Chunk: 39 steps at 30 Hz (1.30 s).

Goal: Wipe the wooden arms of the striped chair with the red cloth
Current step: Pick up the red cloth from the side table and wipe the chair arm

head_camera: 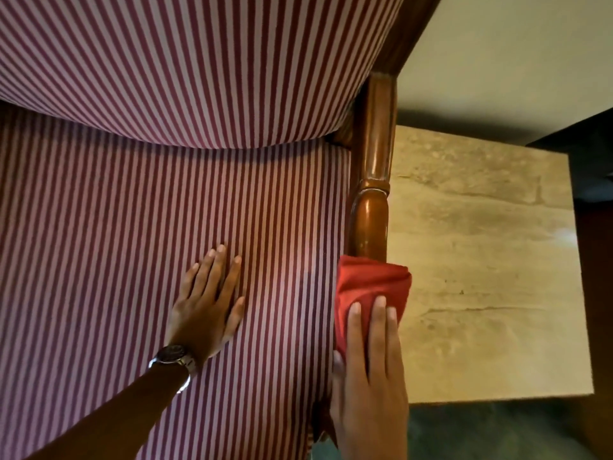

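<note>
The striped chair [166, 210] fills the left and middle of the view, with red and white stripes on seat and back. Its right wooden arm [373, 161] runs down the seat's right side, glossy and turned. The red cloth [371, 283] is wrapped over the near end of that arm. My right hand [368, 376] presses on the cloth and grips it around the arm. My left hand [207, 303], with a wristwatch, lies flat on the seat cushion, fingers spread, holding nothing. The chair's left arm is out of view.
A beige stone-topped side table [481, 260] stands close against the chair's right side. Dark furniture [590, 167] sits at the far right edge. Pale wall lies behind, and dark floor shows below the table.
</note>
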Each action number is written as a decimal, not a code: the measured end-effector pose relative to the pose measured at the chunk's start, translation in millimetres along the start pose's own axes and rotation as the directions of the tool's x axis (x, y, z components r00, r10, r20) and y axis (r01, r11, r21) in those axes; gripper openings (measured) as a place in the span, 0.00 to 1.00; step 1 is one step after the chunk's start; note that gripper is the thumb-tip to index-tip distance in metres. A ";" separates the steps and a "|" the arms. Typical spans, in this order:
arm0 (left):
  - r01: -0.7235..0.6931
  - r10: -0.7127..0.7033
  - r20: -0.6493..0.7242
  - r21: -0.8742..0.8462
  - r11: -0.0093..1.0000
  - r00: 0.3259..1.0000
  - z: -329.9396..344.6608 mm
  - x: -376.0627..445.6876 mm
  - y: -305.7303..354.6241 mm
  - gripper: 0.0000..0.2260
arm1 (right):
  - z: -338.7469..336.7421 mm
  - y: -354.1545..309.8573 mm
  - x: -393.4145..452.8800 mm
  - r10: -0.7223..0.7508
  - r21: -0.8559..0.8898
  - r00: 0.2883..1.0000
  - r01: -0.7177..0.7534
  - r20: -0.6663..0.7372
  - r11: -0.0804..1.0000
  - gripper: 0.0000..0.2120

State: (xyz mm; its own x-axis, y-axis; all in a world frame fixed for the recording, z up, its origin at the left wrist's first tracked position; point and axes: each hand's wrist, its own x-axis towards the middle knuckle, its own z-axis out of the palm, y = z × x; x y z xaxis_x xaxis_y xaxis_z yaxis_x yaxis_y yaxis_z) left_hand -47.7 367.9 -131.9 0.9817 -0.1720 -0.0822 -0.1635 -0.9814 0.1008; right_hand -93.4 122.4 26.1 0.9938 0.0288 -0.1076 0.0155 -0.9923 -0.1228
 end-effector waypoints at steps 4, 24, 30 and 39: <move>0.001 -0.001 0.024 -0.002 1.000 1.000 2.1 -0.9 -0.7 0.31 | -6.1 -0.4 50.5 -0.024 -0.019 0.999 0.023 -0.021 1.000 0.37; -0.019 0.019 -0.009 0.049 0.999 1.000 0.0 -1.3 0.4 0.31 | -29.7 -5.7 184.4 -0.051 0.037 0.997 0.053 -0.055 0.998 0.37; -0.009 0.010 -0.011 0.066 0.998 1.000 -3.1 -1.1 2.0 0.30 | -16.8 2.7 82.2 -0.064 0.097 0.998 0.066 -0.027 0.993 0.37; -0.022 0.026 -0.072 0.057 0.998 0.997 1.5 -0.2 1.3 0.31 | -30.8 -1.7 178.5 -0.067 0.080 0.997 0.070 -0.035 0.994 0.37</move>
State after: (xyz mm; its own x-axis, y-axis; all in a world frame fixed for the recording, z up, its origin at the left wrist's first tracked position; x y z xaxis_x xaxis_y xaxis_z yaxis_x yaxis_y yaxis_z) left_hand -48.3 366.5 -133.2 0.9816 -0.1910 -0.0079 -0.1904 -0.9806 0.0454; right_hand 87.3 125.5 37.5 0.9938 0.0911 -0.0643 0.0759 -0.9750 -0.2088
